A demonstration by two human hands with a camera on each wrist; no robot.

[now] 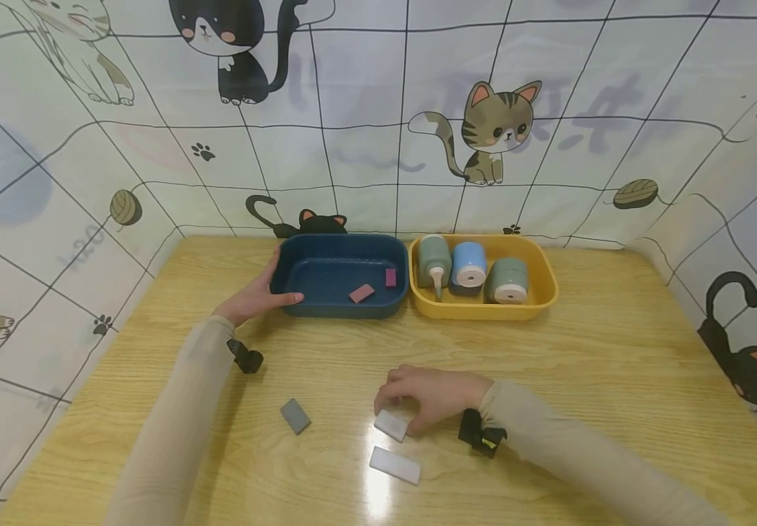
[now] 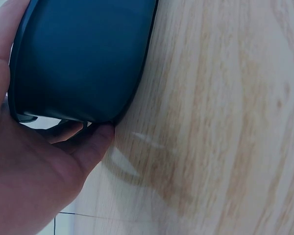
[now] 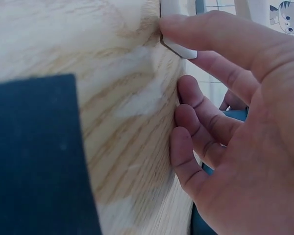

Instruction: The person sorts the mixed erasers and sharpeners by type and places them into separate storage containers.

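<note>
My left hand (image 1: 255, 296) grips the left end of a dark blue tray (image 1: 339, 312), its thumb at the front rim. In the left wrist view, fingers curl about the end of the tray (image 2: 83, 54). Over the table, my right hand (image 1: 434, 394) pinches a small white rectangular block (image 1: 389, 425) between thumb and fingers. The right wrist view shows this block (image 3: 179, 46) only partly, with the other fingers curled beside it. A longer white block (image 1: 394, 465) lies just nearer to me. Two pinkish blocks, one dull pink (image 1: 362, 294) and one magenta (image 1: 390, 277), lie inside the tray.
A grey block (image 1: 296, 416) lies on the wooden table (image 1: 589, 372) to the left. Beside the blue tray stands a yellow tray (image 1: 484, 311) with a green bottle (image 1: 434, 259), a blue container (image 1: 469, 261) and a green container (image 1: 508, 277). A cat-patterned cloth (image 1: 365, 95) rises behind.
</note>
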